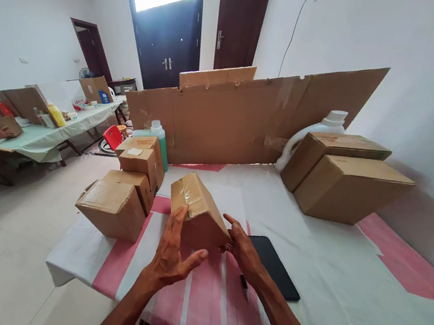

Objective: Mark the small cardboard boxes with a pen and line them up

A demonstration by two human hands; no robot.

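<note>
A small cardboard box (pixel 202 230) with clear tape across its top is in front of me, tilted above the striped tablecloth. My left hand (pixel 172 248) is at its near left side, fingers stretched and thumb spread, the fingertips against or very close to the cardboard. At the lower right corner, my right hand (pixel 244 248) grips the box, its index finger raised and other fingertips partly hidden beneath. Just right of that hand lies a flat black tablet-like pad (pixel 276 270). A dark pen (pixel 245 287) rests beside my right wrist.
Several cardboard boxes (pixel 111 202) stand at the left edge, near a bottle of green liquid (pixel 161 146). On the right are two boxes (pixel 351 186) and a white jug (pixel 318 128). A cardboard panel (pixel 219 121) borders the back. Another person's hand (pixel 2 132) is at a far table.
</note>
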